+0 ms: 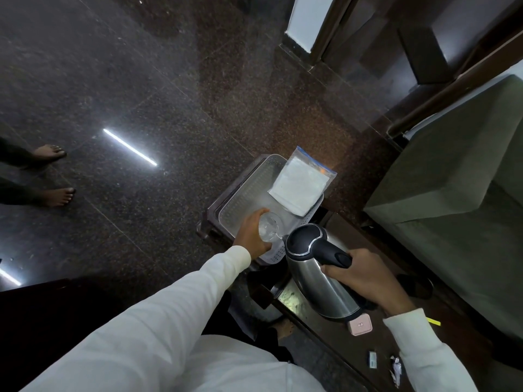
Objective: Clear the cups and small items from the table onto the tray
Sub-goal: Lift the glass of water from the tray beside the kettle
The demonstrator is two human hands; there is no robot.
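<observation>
Both arms outstretched — left hand [252, 233] and right hand [365, 275] in closed grip

The person wears a long-sleeved white top of plain, smooth cloth, with no print or marking to be seen on it. Each sleeve ends in a snug, slightly gathered cuff at the wrist, and soft folds run along the forearms. The left hand [253, 234] and the right hand [370, 278] are bare past the cuffs, with no glove, ring or watch showing. Below the hem of the top, the lap is in dark clothing, its detail lost in shadow.
</observation>
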